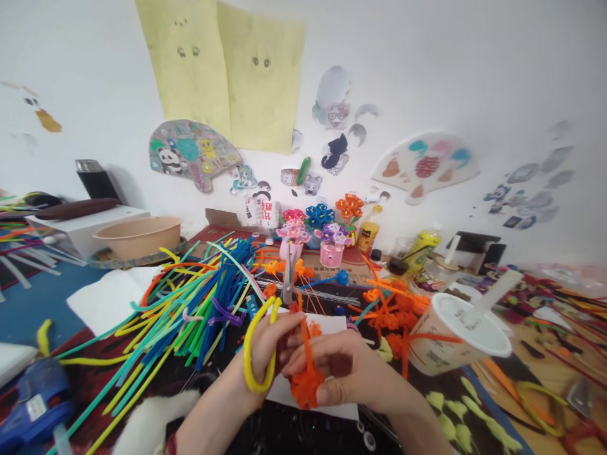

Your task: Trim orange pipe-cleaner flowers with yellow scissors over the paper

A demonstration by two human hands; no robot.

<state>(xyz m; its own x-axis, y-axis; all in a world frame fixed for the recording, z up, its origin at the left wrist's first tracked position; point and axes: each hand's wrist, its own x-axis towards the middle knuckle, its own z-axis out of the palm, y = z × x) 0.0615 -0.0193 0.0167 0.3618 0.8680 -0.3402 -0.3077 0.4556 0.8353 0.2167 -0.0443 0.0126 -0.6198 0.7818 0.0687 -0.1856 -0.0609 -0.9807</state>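
My two hands meet low in the middle of the table. My right hand (339,373) pinches an orange pipe-cleaner flower (306,382) with a thin orange stem rising from it. My left hand (272,344) closes its fingertips on the upper part of that same orange piece. A yellow pipe-cleaner loop (251,363) hangs round my left hand like a bracelet. A white sheet of paper (327,325) lies under both hands.
A pile of coloured pipe cleaners (199,297) spreads to the left. Orange flowers (393,306) and a lidded white cup with straw (458,335) sit right. Scissors (287,281), small flower pots (331,243), a tan bowl (140,234) and a blue glue gun (31,404) are around.
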